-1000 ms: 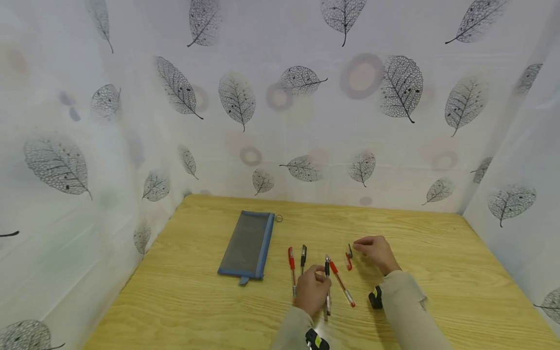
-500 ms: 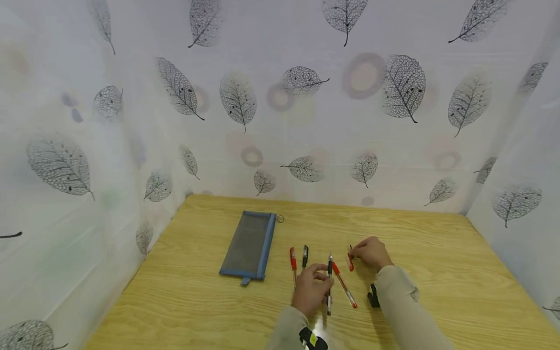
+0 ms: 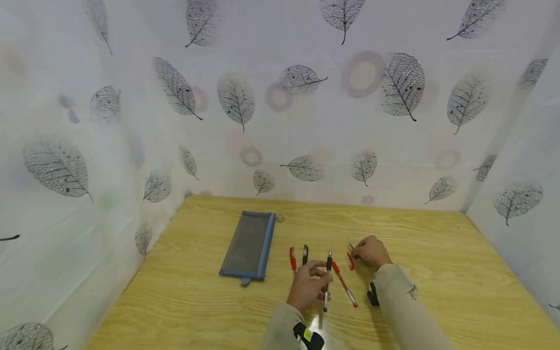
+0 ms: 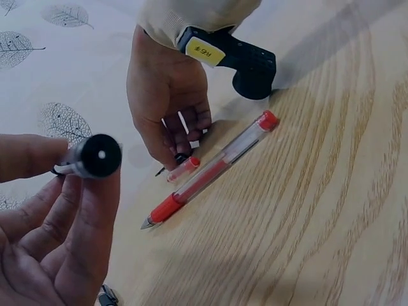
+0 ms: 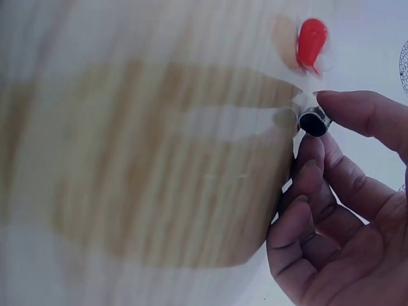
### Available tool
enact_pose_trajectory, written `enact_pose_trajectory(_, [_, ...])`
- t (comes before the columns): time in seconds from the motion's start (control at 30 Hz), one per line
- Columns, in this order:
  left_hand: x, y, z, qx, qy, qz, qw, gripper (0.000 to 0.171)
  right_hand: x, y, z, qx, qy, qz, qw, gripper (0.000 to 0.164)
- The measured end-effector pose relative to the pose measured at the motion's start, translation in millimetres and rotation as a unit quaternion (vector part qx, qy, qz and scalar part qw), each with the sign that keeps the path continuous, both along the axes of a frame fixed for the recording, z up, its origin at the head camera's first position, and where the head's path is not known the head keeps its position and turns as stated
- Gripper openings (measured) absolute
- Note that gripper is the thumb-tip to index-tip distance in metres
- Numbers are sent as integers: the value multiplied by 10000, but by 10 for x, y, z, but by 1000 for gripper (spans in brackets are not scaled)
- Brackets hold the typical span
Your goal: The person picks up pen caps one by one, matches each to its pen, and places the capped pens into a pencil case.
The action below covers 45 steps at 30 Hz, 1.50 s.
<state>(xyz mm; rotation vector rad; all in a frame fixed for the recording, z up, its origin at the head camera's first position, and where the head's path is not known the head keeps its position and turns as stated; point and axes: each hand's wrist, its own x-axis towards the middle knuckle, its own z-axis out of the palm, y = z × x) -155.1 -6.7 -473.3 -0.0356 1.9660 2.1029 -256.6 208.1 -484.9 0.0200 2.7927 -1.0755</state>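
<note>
Leaf-print sheeting (image 3: 302, 121) backs a bench (image 3: 197, 311) as one left hand (image 3: 306, 286) pinches a black gel pen (image 3: 329, 264) left of a red gel pen (image 3: 344, 284); beyond it, the right hand (image 3: 371, 251) pinches a black cap (image 5: 314, 121).

Partly hidden, head view
The left hand (image 3: 305, 288) is covering lower parts of the red-capped pen (image 3: 292, 257) and black-capped pen (image 3: 305, 254).

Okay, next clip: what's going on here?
A person's left hand holds an uncapped black gel pen, while the right hand pinches a black pen cap beside a red pen cap. An uncapped red gel pen lies between the hands. Two capped pens, one red and one black, and a blue-edged mesh pouch lie farther left on the table.
</note>
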Motion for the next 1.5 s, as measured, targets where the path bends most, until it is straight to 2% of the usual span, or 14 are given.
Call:
enact_pose_trajectory(0.4, [-13,-33,27,106,-10,91,9999,29,24,50,48,-358,100,-24,9993,18])
enact_pose_trajectory(0.53, [-19,-46,25,68,-23,84,9999,29,69,75,68,-824,159,-81,9964,21])
enact_pose_trajectory(0.77, [-16,-56,3,44,10,13,10000,29,210,114,154,-1804,455,368,9818,27])
enact_pose_trajectory(0.93, [-9,-53,-2,-17,7,-46,10000,30,315,90,209,-2300,627,620,9692,35])
enact_pose_trajectory(1.3, [32,-50,-5,-32,-29,-271,9996,31,400,-67,222,-2919,1084,262,9499,37])
enact_pose_trajectory(1.5, [31,-58,-8,41,10,-432,9991,31,430,-161,227,-2967,1293,231,9459,36])
